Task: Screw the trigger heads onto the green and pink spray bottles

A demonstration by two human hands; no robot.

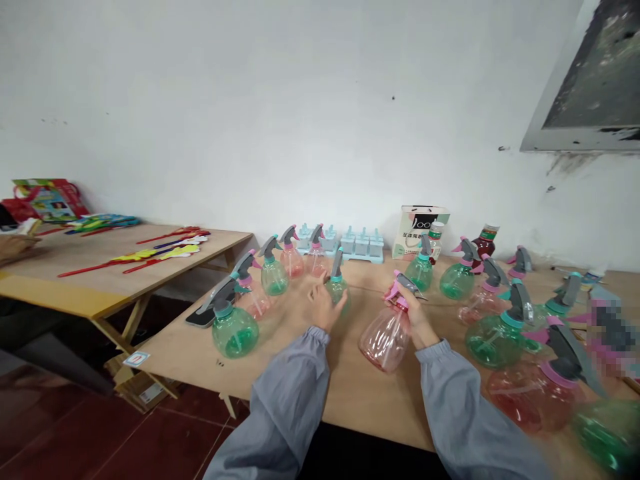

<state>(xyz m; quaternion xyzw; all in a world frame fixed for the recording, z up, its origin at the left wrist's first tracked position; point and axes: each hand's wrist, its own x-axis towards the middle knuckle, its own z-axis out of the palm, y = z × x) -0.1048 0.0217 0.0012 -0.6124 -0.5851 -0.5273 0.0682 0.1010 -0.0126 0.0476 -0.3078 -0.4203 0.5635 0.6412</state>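
My right hand [414,313] grips a clear pink spray bottle [384,341] by its neck, just under the pink and grey trigger head. The bottle is tilted, its wide base toward me. My left hand [324,305] is at a green spray bottle [341,291] with a grey and teal head, fingers curved and apart, thumb in front of the bottle's body. The hand hides part of this bottle; contact is hard to make out. Left of it stand a larger green spray bottle [235,333] and a pink spray bottle [256,300].
Several more spray bottles crowd the right side, including a green one [495,341] and a pink one [533,397]. Light-blue popsicle molds [363,247] and a paper bag [413,233] stand along the wall. A phone [200,317] lies at left. Another person's hand [17,247] shows at the left table [100,287].
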